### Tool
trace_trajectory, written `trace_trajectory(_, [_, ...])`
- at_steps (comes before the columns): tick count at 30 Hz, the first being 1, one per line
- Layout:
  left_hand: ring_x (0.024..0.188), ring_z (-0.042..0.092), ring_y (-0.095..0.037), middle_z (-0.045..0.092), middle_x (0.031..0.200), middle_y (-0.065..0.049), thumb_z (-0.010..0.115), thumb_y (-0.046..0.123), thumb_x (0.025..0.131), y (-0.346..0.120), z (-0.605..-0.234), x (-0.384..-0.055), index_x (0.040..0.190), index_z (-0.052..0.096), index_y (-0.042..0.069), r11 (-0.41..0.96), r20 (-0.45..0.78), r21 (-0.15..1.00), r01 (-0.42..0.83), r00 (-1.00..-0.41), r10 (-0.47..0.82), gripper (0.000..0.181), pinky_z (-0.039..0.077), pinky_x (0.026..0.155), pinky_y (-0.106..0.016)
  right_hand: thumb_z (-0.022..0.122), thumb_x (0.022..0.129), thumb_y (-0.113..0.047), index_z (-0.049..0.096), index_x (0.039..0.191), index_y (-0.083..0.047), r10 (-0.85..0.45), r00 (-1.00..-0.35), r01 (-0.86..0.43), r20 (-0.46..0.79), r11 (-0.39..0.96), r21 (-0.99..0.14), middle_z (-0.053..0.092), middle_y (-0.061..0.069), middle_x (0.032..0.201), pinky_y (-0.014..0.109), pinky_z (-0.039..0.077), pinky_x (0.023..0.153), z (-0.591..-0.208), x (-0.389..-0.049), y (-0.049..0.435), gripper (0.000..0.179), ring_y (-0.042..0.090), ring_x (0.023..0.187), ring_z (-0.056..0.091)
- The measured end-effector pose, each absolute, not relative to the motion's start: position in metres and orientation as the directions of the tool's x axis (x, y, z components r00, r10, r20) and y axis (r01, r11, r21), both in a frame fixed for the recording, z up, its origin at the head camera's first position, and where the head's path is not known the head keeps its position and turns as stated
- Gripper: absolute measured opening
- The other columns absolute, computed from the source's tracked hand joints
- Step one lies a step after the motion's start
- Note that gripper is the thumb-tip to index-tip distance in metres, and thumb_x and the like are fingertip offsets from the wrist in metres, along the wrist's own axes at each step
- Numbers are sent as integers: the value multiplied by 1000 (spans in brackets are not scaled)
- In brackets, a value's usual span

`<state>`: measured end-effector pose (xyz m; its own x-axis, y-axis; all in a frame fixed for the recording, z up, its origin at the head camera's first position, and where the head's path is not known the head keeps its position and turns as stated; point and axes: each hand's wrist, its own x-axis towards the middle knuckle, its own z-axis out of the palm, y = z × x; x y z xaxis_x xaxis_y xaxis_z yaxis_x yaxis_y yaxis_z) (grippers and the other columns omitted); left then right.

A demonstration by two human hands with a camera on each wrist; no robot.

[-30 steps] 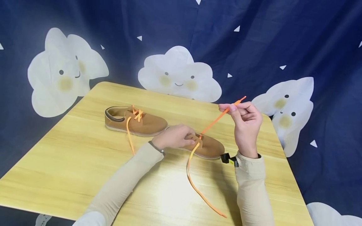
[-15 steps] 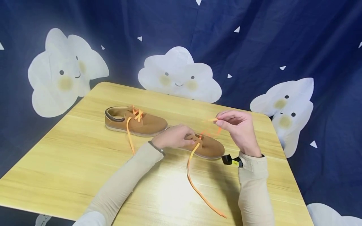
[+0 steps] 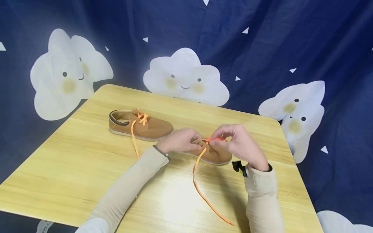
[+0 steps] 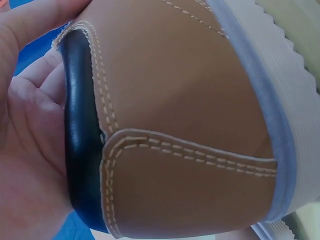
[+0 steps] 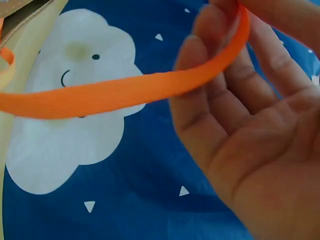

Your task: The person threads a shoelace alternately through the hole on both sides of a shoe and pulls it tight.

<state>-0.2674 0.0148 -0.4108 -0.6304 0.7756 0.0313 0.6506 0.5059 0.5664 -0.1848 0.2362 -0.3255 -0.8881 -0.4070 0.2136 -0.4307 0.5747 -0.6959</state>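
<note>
My left hand (image 3: 180, 140) grips the nearer brown shoe (image 3: 220, 154) by its opening, thumb at the eyelet flap. In the left wrist view, the fingers are inside the dark padded collar (image 4: 80, 125) and the thumb is outside. My right hand (image 3: 240, 142) pinches one end of the orange shoelace (image 5: 100, 95), fingertips right at the eyelets. That lace bends in a loop out of the fingers in the right wrist view; its tip is hidden. The lace's other half (image 3: 198, 192) trails from the near eyelet flap onto the table.
A second brown shoe (image 3: 158, 127) stands behind and to the left, its orange lace (image 3: 133, 137) crossed at the top with one end hanging down. Both shoes are on a wooden table (image 3: 73, 161). A dark blue cloud-patterned curtain (image 3: 233, 19) hangs behind the table.
My right hand came down and left from above the shoe, bringing the lace end to the eyelets. The left hand and both shoes stayed in place.
</note>
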Motion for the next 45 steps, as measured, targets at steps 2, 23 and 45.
trace_trajectory(2, [61, 36, -8, 37, 66, 6, 75, 28, 95, 15, -410, -267, 84, 66, 17, 509, 32, 563, 651, -632, 774, 19, 29, 56, -24, 82, 87, -8, 80, 85, -21, -421, -889, -425, 179, 616, -663, 75, -10, 82, 29, 56, 78, -326, -184, 233, 13, 9, 80, 68])
trace_trajectory(23, [69, 45, -9, 55, 77, 5, 76, 28, 95, 16, -408, -267, 114, 76, 16, 505, 27, 576, 643, -632, 775, 22, 35, 62, -24, 77, 79, 7, 74, 74, -12, -456, -888, -433, 59, 786, -441, 74, 0, 82, 30, 60, 75, -352, -196, 215, 19, 13, 80, 70])
trace_trajectory(45, [57, 31, -7, 34, 69, 8, 60, 10, 95, 8, -407, -268, 113, 70, 20, 378, 1, 698, 609, -528, 849, 23, 27, 56, -23, 58, 77, 10, 25, 55, -24, -465, -883, -467, 67, 857, -218, 15, -9, 67, 24, 15, 51, -374, -198, 188, 53, 9, 60, 16])
